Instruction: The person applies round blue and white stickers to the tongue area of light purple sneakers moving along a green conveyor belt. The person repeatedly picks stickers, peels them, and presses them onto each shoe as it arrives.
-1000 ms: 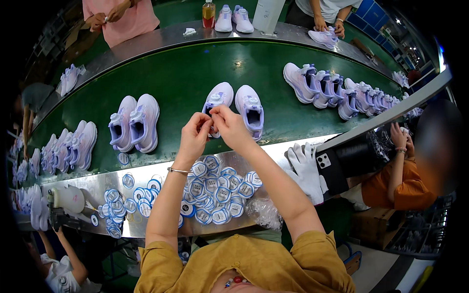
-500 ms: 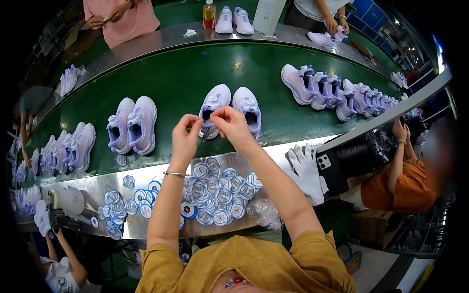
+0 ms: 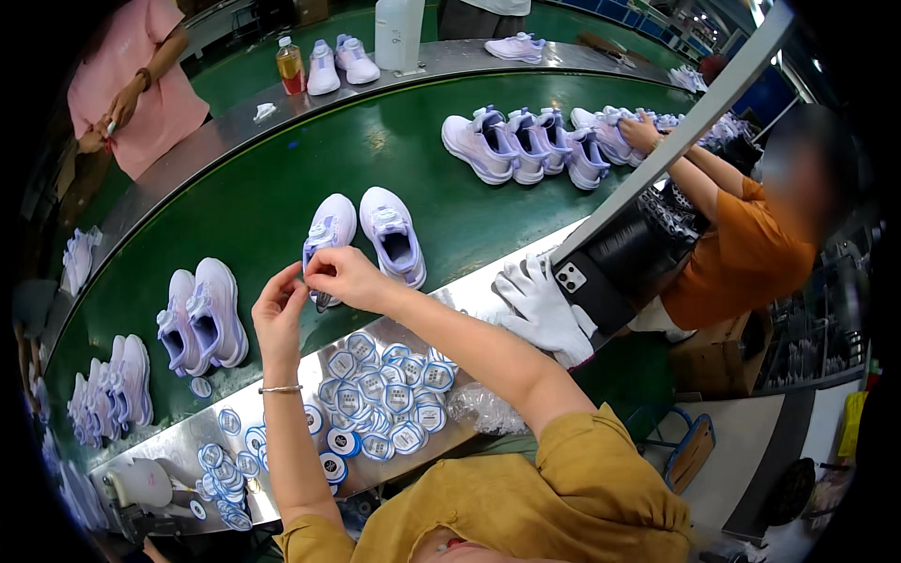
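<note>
A pair of white-and-lilac sneakers stands on the green surface in front of me: a left sneaker (image 3: 332, 218) and a right sneaker (image 3: 392, 235), toes pointing away. At the heel end of the left sneaker, my right hand (image 3: 349, 279) pinches its fingertips together and partly covers the shoe. Close beside it, my left hand (image 3: 279, 302) is also closed in a pinch. A small dark piece (image 3: 325, 301) shows just under the right fingers; its kind is unclear. Nearer to me, many round white tags with blue rims (image 3: 398, 398) lie heaped on the metal ledge (image 3: 469, 298).
More sneakers (image 3: 208, 314) stand at left, and a row of sneakers (image 3: 511, 145) at right. White gloves (image 3: 540, 310), a phone (image 3: 570, 276) and crumpled clear plastic (image 3: 483, 410) lie right of the tags. A slanted grey bar (image 3: 676, 136) crosses the right side, before an orange-sleeved co-worker (image 3: 741, 220).
My view has turned, so the sneakers and my hands appear farther left. Both hands stay pinched by the left sneaker. The orange-sleeved co-worker's hands are now at the right row of shoes.
</note>
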{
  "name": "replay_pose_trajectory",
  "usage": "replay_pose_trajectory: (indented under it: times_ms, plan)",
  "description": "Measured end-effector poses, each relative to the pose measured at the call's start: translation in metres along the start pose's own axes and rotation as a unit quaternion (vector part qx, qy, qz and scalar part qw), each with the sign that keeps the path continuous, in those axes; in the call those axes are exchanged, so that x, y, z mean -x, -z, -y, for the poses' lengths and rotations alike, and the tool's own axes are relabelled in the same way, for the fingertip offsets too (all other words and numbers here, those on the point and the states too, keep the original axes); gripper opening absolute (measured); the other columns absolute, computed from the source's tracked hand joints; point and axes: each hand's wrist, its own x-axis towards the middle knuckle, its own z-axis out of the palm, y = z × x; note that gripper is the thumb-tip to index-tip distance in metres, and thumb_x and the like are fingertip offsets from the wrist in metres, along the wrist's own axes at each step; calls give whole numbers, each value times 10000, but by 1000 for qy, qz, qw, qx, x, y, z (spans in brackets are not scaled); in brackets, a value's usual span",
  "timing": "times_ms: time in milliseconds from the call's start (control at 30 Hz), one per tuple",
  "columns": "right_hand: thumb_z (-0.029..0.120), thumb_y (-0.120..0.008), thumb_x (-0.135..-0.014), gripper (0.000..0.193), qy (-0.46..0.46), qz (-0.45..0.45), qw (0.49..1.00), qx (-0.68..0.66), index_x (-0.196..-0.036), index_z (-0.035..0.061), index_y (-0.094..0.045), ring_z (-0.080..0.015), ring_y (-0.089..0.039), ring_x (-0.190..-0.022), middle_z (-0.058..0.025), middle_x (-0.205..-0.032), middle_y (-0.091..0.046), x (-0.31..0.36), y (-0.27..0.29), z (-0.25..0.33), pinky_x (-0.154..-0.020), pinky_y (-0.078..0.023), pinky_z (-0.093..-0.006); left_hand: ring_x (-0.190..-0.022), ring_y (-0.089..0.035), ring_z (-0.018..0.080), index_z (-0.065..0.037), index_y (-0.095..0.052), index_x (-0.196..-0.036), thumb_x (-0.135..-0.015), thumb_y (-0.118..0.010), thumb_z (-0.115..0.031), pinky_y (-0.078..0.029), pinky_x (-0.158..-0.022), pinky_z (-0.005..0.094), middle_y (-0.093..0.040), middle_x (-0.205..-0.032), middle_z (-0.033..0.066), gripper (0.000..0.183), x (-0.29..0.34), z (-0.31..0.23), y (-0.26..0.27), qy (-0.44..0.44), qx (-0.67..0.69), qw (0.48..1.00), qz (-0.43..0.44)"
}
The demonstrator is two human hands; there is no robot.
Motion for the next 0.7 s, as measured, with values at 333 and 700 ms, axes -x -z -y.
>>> replay_pose_trajectory:
  times_ms: [333, 700]
  plan:
    - [79, -640, -799, 102, -10, 18, 999, -38, -815, -21, -628, -77, -546, -702, -28, -737, -624, -2, -2, -10, -638, -451, -242, -839, -540, 70, 20, -575, -1203, -833, -621, 18, -430, -788, 199, -589, -908, 1, 372, 1, 3, 7, 19, 15, 999, 30]
    - [114, -681, -750, 133, -14, 102, 994, 27, -776, -7, -633, -110, -561, -672, -43, -701, -619, -13, 11, 3, -614, -449, -256, -854, -594, 105, 57, -531, -1215, -838, -621, 13, -448, -819, 208, -638, -925, 61, 390, 2, 10, 12, 44, 8, 999, 11]
